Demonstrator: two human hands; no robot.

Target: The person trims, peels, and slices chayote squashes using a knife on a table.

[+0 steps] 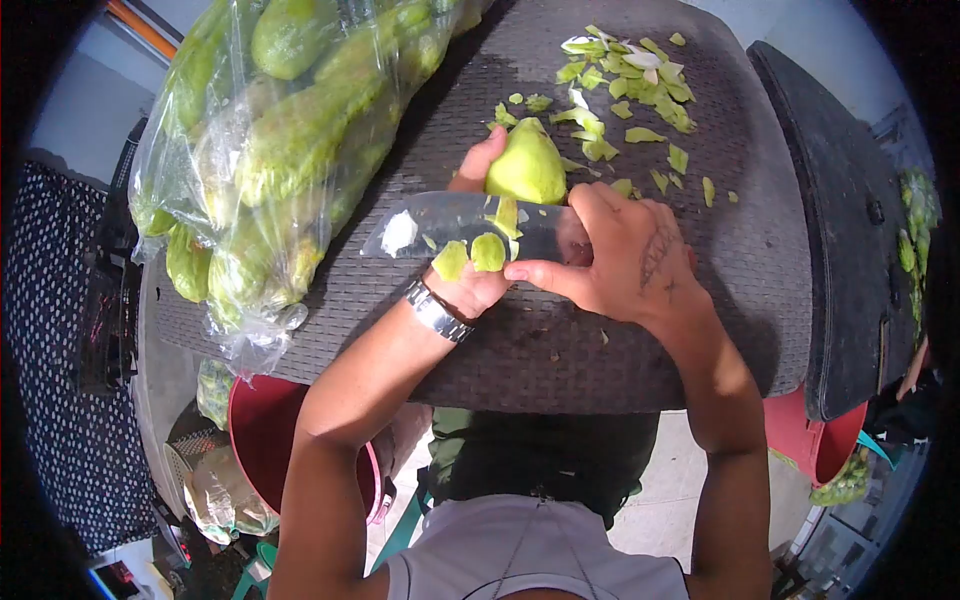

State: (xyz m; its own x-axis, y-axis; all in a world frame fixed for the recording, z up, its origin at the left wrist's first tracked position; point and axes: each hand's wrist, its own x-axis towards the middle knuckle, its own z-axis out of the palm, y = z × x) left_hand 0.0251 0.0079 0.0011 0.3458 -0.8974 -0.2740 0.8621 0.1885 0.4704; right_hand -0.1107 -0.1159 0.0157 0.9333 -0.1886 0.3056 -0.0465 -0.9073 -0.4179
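My left hand (474,292) is closed around a pale green, pear-shaped chayote (527,165), its thumb up along the fruit's side. Much of that hand is hidden behind a broad knife (440,213). My right hand (632,250) grips the knife at its right end, where the fingers cover the handle. The blade points left, lying across the near side of the chayote. Bits of green peel (487,252) stick to the blade, along with a whitish patch near its tip.
A clear plastic bag (330,130) full of green chayotes lies on the left of the dark woven-pattern table (700,330). Peel scraps (640,85) are scattered at the far right. Red buckets (265,430) stand below the table edge on both sides. A dark chair (850,250) is at the right.
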